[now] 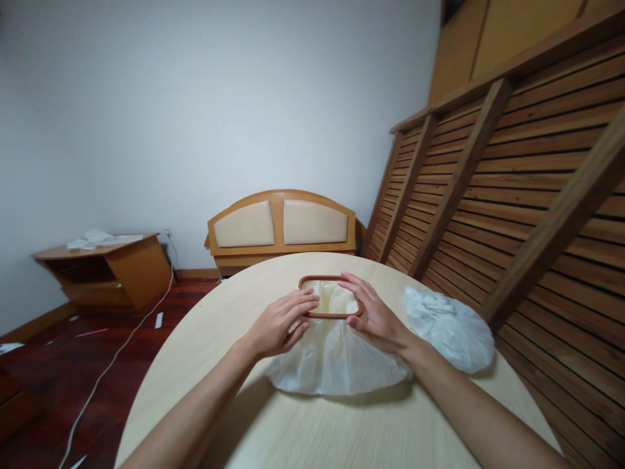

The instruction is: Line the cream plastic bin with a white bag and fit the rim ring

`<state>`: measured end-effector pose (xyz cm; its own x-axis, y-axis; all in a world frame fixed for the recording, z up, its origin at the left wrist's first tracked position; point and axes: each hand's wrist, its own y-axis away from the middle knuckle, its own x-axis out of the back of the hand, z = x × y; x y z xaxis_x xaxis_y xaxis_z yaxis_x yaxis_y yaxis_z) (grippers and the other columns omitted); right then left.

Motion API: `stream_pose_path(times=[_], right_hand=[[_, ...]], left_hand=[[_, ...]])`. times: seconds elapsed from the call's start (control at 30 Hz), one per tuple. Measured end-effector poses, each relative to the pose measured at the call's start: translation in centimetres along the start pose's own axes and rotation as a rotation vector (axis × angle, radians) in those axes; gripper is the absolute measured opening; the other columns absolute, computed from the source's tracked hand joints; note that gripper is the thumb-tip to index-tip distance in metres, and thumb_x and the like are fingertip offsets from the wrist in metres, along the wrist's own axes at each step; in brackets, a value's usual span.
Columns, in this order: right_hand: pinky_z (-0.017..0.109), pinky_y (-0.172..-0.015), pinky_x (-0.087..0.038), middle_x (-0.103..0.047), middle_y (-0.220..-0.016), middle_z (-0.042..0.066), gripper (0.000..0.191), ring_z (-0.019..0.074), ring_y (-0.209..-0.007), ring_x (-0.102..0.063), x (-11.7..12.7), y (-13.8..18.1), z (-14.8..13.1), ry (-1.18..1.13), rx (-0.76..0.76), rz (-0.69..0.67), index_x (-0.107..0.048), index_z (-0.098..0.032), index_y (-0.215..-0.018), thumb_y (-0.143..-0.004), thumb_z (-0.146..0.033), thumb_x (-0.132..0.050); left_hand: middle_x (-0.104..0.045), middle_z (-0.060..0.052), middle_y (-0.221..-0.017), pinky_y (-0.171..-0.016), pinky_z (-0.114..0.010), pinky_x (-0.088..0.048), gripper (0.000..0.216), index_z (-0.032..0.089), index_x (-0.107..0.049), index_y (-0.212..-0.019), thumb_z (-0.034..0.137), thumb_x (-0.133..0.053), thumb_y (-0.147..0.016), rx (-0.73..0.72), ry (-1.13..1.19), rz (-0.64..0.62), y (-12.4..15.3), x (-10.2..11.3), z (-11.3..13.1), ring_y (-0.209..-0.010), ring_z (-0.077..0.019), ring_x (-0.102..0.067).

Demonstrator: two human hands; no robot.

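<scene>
In the head view, between the table's [195, 352] left and right edges, a brown rim [332, 316] over a white bag [336, 361] is clasped by the right hand [375, 316] — whether pinched by the left hand [280, 320] cannot be told. Near the right edge, a second bag [449, 329] is seen.

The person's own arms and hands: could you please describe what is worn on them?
The left hand and right hand wear no gloves. The left forearm and right forearm show no sleeves, and I see no watch, bracelet or ring.
</scene>
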<state>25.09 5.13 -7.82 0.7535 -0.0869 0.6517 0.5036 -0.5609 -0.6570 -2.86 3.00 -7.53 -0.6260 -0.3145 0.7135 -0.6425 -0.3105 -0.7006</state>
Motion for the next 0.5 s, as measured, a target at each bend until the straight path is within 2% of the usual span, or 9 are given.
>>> stream_pose_path(times=[0.1,0.2,0.3,0.5], right_hand=[[0.055,-0.121,-0.028,-0.042,-0.157,0.013,0.062,0.0311,-0.148,-0.034,0.6,0.3,0.5,0.087,0.108,-0.021,-0.046,-0.027,-0.147,-0.096,-0.062,-0.049],[0.053,-0.118,-0.036,-0.051,-0.150,0.011,0.048,0.0289,-0.144,-0.039,1.0,0.6,1.3,0.157,0.241,-0.020,-0.047,-0.028,-0.145,-0.099,-0.040,-0.053],[0.051,-0.110,-0.045,-0.061,-0.137,0.010,0.040,0.0266,-0.138,-0.048,1.0,0.6,1.7,0.208,0.344,0.038,-0.053,-0.029,-0.139,-0.100,-0.024,-0.051],[0.047,-0.104,-0.052,-0.068,-0.122,0.010,0.028,0.0252,-0.128,-0.056,0.5,0.5,1.5,0.193,0.395,0.124,-0.062,-0.026,-0.124,-0.099,-0.016,-0.052]], left_hand=[[-0.063,-0.017,-0.138,-0.111,-0.049,-0.050,0.041,0.019,-0.049,-0.140,0.018,-0.051,-0.098,-0.021,-0.032,-0.019,0.1,0.1,-0.2,-0.136,-0.0270,-0.054],[-0.065,-0.017,-0.135,-0.110,-0.050,-0.051,0.032,0.017,-0.053,-0.130,0.016,-0.054,-0.098,-0.075,-0.092,-0.005,0.2,-0.1,-0.5,-0.134,-0.0277,-0.057],[-0.067,-0.017,-0.132,-0.107,-0.049,-0.053,0.023,0.016,-0.056,-0.122,0.017,-0.054,-0.099,-0.093,-0.150,0.001,0.2,-0.2,-0.8,-0.135,-0.0282,-0.056],[-0.069,-0.015,-0.130,-0.106,-0.046,-0.056,0.018,0.015,-0.057,-0.118,0.018,-0.050,-0.101,-0.118,-0.230,-0.008,0.2,0.2,-1.1,-0.135,-0.0274,-0.055]])
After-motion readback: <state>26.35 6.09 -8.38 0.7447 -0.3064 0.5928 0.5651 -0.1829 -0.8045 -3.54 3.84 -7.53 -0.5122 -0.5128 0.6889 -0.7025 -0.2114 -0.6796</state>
